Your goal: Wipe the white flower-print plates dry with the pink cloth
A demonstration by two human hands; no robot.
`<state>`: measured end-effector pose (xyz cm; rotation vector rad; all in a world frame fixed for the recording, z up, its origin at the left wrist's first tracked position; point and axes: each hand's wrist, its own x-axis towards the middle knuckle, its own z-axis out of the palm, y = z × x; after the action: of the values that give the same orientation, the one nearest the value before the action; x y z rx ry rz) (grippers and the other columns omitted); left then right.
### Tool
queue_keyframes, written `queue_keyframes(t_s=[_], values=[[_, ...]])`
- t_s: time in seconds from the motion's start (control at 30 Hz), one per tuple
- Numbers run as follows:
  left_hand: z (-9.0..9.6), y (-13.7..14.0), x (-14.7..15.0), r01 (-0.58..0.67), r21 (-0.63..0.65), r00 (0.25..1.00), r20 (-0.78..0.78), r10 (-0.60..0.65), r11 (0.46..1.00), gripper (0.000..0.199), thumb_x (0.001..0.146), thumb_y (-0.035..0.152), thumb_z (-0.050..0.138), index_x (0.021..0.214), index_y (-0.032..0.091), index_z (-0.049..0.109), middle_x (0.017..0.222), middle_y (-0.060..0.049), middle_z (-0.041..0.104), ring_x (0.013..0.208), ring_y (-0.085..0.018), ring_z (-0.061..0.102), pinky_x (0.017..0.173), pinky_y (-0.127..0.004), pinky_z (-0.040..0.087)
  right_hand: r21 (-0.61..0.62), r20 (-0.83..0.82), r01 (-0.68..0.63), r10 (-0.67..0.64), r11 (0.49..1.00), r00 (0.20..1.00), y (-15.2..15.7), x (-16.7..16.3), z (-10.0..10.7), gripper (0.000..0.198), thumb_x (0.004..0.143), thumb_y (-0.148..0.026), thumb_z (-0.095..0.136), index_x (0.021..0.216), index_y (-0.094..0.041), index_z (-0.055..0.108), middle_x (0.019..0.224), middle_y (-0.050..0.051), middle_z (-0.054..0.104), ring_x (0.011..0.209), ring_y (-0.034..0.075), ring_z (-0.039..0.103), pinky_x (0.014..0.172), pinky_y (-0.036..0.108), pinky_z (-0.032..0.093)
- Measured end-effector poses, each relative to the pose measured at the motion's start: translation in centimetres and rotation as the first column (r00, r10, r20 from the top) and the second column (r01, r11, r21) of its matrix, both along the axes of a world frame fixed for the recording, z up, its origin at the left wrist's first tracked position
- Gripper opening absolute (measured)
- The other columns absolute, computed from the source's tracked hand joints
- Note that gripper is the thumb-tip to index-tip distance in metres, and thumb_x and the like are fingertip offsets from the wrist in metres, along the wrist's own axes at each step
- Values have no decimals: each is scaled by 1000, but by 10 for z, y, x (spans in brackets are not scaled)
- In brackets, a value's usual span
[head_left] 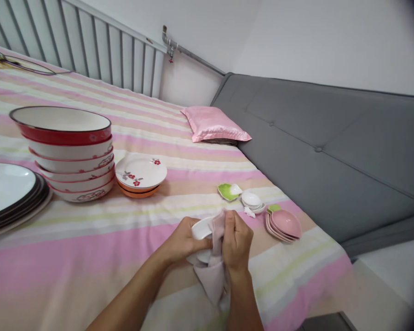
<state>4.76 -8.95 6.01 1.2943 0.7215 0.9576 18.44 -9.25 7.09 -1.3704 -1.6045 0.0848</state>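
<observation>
My left hand [183, 241] is closed around a small white dish [200, 228], its thumb across the dish's near side. A pale pinkish-grey cloth [212, 278] wraps part of the dish and hangs below it. Gripping the cloth at the dish's right edge is my right hand [238, 239], fingers curled and thumb up. The dish's far side is hidden by the cloth and fingers. Just beyond my right hand lie a small stack of white dishes [251, 199], a green leaf-shaped dish [227, 192] and stacked pink dishes [285, 224].
Red-rimmed bowls [72, 174] stand in a tall stack at left, beside dark-edged plates [10, 188]. Flower-patterned small plates [141, 171] sit right of the bowls. A pink pillow [215, 124] rests by the grey headboard [317, 142]. Striped bedding [124, 257] lies under everything.
</observation>
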Motion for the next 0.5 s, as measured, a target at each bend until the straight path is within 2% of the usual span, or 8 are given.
queue_keyframes(t_s=[0.13,0.23,0.33,0.5], values=[[2,-1,2,-107,-103,985,122,119,989,19,58,25,72,63,12,59,55,4,50,50,-8,41,47,-20,31,-55,-213,59,-69,997,975,3,0,-3,44,93,-44,31,59,-19,42,52,-5,42,51,11,38,53,23,29],[2,-3,3,-181,-150,957,201,209,972,20,57,26,76,68,11,66,61,1,59,54,-10,49,51,-21,38,-103,-360,76,-108,992,927,6,-1,-7,48,90,-53,33,61,-18,49,55,-3,48,54,12,42,55,23,33],[1,-3,4,-231,-175,931,247,270,957,25,56,26,78,75,12,70,68,-1,66,61,-14,56,57,-23,44,-139,-506,80,-140,987,851,8,-5,-10,49,88,-55,35,69,-15,57,64,2,58,62,14,49,60,24,38],[1,-3,7,-334,-270,860,304,409,903,27,53,25,80,73,11,70,65,-2,68,57,-14,58,55,-23,45,-190,-707,27,-156,981,690,8,-20,-9,50,87,-54,37,92,-12,64,90,10,68,84,20,61,75,28,45]])
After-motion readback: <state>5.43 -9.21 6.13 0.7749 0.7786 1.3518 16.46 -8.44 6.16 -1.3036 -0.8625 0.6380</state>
